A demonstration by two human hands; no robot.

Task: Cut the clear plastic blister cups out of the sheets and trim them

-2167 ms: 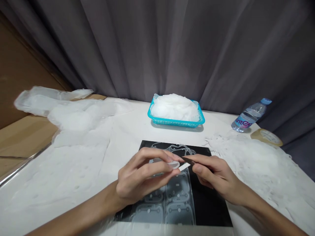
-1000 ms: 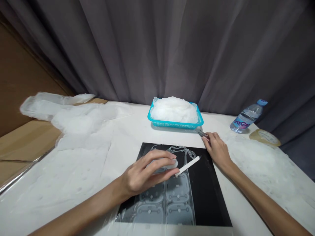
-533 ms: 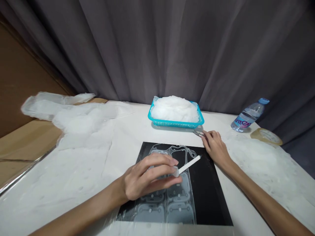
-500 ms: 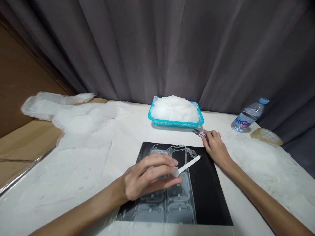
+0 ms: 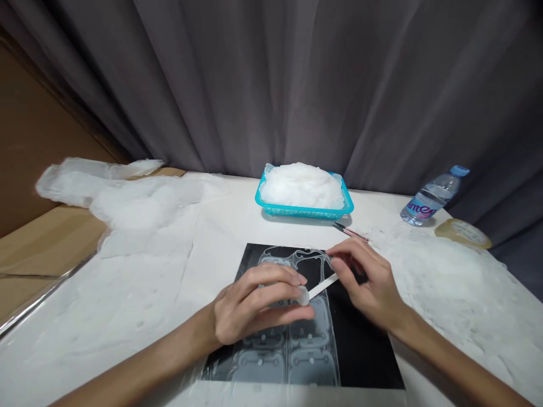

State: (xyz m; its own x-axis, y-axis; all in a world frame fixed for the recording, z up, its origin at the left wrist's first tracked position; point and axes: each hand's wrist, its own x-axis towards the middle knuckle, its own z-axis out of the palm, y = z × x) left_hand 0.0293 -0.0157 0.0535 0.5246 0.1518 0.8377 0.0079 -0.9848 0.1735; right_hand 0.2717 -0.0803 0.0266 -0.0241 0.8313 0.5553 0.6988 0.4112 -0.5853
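Note:
My left hand (image 5: 261, 305) is closed on a small translucent white piece (image 5: 302, 296), pinched between fingers and thumb above a black mat (image 5: 365, 350). From that piece a slim white stick (image 5: 323, 286) slants up to the right. My right hand (image 5: 369, 280) hangs over the mat with its fingers bent together, and its thumb covers the stick's far end. What its fingertips hold is hidden. Under my left hand lies a sheet of clear plastic pieces (image 5: 311, 364) with curly strands at its top. A thin tool with a dark tip and pinkish handle (image 5: 350, 232) lies beyond the mat.
A blue basket (image 5: 303, 212) heaped with white fluffy material (image 5: 301, 186) stands at the back. At right are a water bottle (image 5: 432, 198), a tape roll (image 5: 464, 233) and white sheeting (image 5: 458, 288). More white sheeting (image 5: 139, 209) lies at left over cardboard (image 5: 55, 232).
My right hand has left the spot by the thin tool and come left and nearer, to the stick's far end. My left hand keeps its place and its hold.

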